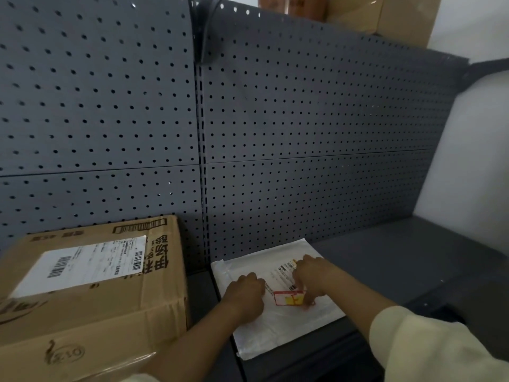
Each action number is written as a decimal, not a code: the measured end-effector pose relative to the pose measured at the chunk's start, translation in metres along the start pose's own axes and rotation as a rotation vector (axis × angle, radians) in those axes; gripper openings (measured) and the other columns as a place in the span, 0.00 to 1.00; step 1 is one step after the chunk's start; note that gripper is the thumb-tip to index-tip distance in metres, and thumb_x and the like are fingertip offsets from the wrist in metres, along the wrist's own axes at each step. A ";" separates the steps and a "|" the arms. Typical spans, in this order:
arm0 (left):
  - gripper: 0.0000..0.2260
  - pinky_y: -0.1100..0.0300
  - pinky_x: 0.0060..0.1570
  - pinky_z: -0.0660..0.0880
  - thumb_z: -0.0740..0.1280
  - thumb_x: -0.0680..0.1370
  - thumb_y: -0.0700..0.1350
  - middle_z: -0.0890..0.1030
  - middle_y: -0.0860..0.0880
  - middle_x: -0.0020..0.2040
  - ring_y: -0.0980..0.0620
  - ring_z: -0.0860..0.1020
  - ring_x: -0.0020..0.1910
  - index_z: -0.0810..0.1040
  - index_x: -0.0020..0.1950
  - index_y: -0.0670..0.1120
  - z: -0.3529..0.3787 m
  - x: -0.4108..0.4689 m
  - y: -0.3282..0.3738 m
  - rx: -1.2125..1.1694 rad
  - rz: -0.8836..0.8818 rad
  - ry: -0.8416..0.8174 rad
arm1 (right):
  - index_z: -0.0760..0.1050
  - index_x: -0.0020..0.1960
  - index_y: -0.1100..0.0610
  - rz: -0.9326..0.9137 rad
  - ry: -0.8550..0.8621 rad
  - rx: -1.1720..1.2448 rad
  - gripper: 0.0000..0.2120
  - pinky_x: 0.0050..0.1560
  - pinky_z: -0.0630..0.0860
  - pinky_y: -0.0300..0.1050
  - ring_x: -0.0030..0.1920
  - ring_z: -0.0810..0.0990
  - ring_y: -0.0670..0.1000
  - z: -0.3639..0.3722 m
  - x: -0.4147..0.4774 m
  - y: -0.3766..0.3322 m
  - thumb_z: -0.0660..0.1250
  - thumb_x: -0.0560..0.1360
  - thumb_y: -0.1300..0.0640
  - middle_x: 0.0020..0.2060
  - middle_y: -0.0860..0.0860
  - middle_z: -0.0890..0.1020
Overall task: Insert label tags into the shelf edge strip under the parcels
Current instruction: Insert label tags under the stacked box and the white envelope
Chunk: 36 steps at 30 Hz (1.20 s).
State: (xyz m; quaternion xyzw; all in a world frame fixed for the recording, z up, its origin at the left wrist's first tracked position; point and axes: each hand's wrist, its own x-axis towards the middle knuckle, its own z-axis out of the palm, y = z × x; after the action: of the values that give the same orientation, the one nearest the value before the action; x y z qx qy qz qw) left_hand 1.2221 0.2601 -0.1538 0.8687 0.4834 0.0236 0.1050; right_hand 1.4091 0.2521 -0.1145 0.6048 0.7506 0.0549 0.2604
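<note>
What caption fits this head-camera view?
Right hand pinches a red label tag on a white parcel; left hand rests beside it.

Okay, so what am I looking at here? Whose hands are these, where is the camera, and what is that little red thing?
There is no machine here. A person is working with bare hands, and the one picture comes from a camera worn on the head, looking forward and down. Ahead is a grey pegboard wall above a dark shelf. On the shelf, at the left, sits a cardboard box with a shipping label, and a flat white mailer bag lies apart from it to the right. Both hands are over the bag. The right hand pinches a red and yellow tag with its fingers. The left hand rests curled on the bag next to the tag; whether it holds anything is hidden.
</note>
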 end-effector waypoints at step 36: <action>0.11 0.55 0.54 0.69 0.59 0.79 0.41 0.76 0.44 0.57 0.45 0.74 0.55 0.74 0.60 0.44 0.034 -0.122 0.079 0.125 0.209 0.288 | 0.78 0.51 0.51 0.154 0.555 0.792 0.09 0.47 0.79 0.47 0.48 0.80 0.54 0.060 -0.124 -0.021 0.62 0.78 0.60 0.50 0.54 0.82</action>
State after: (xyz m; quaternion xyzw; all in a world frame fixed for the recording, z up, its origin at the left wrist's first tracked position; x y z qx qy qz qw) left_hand 1.2281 0.1112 -0.1629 0.9068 0.4010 0.1282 -0.0224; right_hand 1.4350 0.1164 -0.1342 0.6735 0.7082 -0.0565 -0.2044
